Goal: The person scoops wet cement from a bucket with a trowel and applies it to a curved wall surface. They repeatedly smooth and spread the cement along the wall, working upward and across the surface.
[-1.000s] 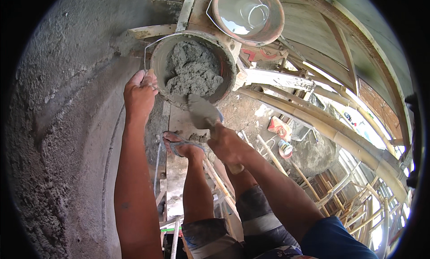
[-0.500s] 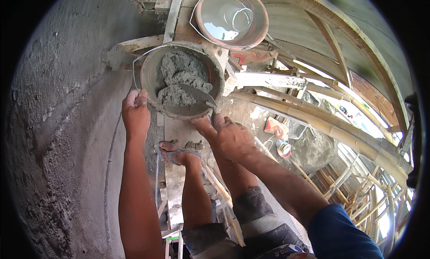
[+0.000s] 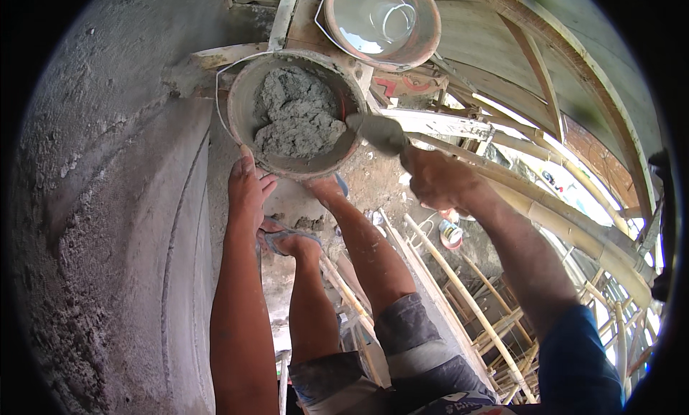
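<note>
A bucket (image 3: 237, 113) of wet grey mortar (image 3: 298, 117) sits ahead of me, its wire handle folded over to the left. My left hand (image 3: 249, 192) grips the near left rim, thumb on the edge and fingers partly beneath. In my right hand (image 3: 439, 176) is a trowel (image 3: 380, 133), its handle hidden by my fist. Grey mortar smears the blade, whose tip is by the bucket's right rim. The mortar lies in a thick lump inside.
A second bucket (image 3: 434, 27) with cloudy water stands beyond. On the left rises a rough grey wall (image 3: 143, 199). Bamboo poles (image 3: 574, 232) cross on the right, with a lower level beneath. My feet are on narrow boards; a small can (image 3: 451, 234) lies lower right.
The trowel has come out of the mortar and over the bucket's right rim with my right hand, moving right and up. My left hand has shifted slightly right along the near rim.
</note>
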A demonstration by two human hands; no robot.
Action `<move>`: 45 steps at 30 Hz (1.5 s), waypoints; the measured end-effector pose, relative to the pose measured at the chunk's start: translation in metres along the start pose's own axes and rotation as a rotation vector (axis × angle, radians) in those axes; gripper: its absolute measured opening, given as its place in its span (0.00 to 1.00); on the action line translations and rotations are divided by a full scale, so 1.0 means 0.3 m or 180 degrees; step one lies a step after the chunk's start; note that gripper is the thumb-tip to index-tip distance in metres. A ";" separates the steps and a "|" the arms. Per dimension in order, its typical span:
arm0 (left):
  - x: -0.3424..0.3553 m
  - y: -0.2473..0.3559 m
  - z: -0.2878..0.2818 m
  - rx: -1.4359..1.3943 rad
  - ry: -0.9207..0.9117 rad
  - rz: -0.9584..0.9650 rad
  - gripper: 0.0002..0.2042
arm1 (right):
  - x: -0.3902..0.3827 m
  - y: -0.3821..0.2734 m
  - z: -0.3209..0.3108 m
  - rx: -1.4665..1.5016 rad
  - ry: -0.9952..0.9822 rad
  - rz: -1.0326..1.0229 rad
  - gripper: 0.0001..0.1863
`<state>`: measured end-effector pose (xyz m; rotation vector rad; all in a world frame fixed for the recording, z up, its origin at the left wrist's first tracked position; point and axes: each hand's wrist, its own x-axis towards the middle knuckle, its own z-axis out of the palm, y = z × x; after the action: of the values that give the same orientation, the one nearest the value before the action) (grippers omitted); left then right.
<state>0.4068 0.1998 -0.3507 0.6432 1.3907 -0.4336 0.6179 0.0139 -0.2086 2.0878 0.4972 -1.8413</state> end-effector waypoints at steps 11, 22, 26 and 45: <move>0.021 0.010 0.031 -0.0039 0.0004 -0.0115 0.44 | 0.029 -0.112 0.307 0.1480 0.0978 -0.0903 0.17; -0.011 0.051 0.139 -0.0602 0.0005 -0.0276 0.44 | 0.103 0.127 0.547 0.3097 0.1100 -0.0013 0.06; -0.014 0.018 0.192 -0.0849 0.0445 -0.0575 0.44 | 0.012 -0.031 0.541 0.2421 0.0915 -0.0579 0.11; 0.037 -0.049 0.035 -0.0830 0.0195 -0.0275 0.47 | 0.181 -0.305 -0.054 -0.0689 -0.0098 -0.0335 0.17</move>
<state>0.4070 0.1829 -0.3635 0.3872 1.5066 -0.2955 0.5969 0.1056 -0.2609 1.9205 0.7750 -1.7840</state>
